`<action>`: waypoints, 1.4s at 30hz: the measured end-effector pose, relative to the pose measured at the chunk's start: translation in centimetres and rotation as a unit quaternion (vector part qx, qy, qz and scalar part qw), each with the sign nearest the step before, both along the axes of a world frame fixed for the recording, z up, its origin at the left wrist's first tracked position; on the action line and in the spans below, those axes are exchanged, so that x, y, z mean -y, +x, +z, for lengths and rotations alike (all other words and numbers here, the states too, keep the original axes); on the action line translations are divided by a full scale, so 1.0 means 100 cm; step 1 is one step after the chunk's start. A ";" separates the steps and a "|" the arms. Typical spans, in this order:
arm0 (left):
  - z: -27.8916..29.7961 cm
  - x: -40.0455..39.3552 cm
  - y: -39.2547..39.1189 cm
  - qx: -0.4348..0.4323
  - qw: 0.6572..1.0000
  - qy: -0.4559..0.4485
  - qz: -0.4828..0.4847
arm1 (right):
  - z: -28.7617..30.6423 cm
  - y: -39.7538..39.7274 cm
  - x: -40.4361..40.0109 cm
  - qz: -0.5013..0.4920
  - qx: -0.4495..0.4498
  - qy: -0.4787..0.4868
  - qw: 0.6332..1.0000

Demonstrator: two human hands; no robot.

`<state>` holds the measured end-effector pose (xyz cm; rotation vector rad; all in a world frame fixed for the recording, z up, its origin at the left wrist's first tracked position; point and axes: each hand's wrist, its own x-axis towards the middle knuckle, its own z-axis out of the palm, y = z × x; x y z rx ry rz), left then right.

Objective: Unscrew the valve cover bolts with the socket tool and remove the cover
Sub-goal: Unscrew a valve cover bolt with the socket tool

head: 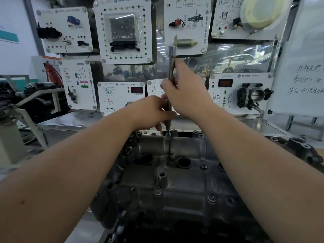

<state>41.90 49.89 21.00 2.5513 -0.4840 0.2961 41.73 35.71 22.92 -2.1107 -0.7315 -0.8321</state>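
The grey metal valve cover (175, 181) lies in front of me, with round plug wells and several bolts along its surface. A long silver socket tool (171, 62) stands upright over a bolt (168, 133) at the cover's far edge. My right hand (185, 90) grips the upper shaft of the tool. My left hand (150, 113) pinches the lower shaft just above the bolt. The tool's tip is partly hidden by my fingers.
White training panels (122, 30) with electrical parts hang on the wall behind the engine. A whiteboard (301, 71) with handwriting stands at the right. A steel bench (70, 123) runs behind the cover, and a dark cast part (305, 149) lies at the right.
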 end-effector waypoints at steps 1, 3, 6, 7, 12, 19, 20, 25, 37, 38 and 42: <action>0.000 0.000 0.000 0.004 1.000 0.002 0.003 | 0.000 0.000 0.000 -0.005 0.007 -0.003 1.000; 0.000 0.000 0.002 0.005 1.000 -0.002 0.011 | 0.002 0.001 0.001 -0.023 0.022 -0.020 0.999; -0.001 0.000 0.003 -0.004 1.000 -0.010 0.021 | 0.002 0.003 -0.001 -0.033 -0.003 -0.039 0.999; -0.001 0.001 0.003 -0.008 1.000 -0.019 0.019 | 0.002 0.004 -0.002 -0.030 -0.015 -0.031 0.999; -0.001 -0.001 0.001 0.009 1.000 -0.009 0.002 | 0.000 0.003 0.000 -0.011 -0.018 0.005 1.000; -0.002 -0.001 0.004 0.011 1.000 -0.013 0.005 | 0.004 0.002 0.001 -0.029 0.012 -0.002 1.000; -0.002 -0.001 0.004 0.010 1.000 -0.014 0.005 | 0.004 0.002 0.001 -0.022 0.000 -0.004 1.000; -0.001 -0.002 0.002 0.002 1.000 -0.025 -0.006 | 0.003 -0.001 0.000 0.003 -0.017 0.004 1.000; -0.003 -0.003 0.005 -0.006 1.000 -0.017 -0.008 | 0.003 0.000 -0.001 -0.003 -0.007 -0.006 1.000; -0.002 -0.003 0.005 -0.003 1.000 -0.009 -0.012 | 0.002 0.000 -0.001 0.005 -0.007 0.004 1.000; -0.002 -0.004 0.005 0.013 1.000 0.018 -0.003 | 0.000 0.000 -0.001 0.001 0.010 0.002 1.000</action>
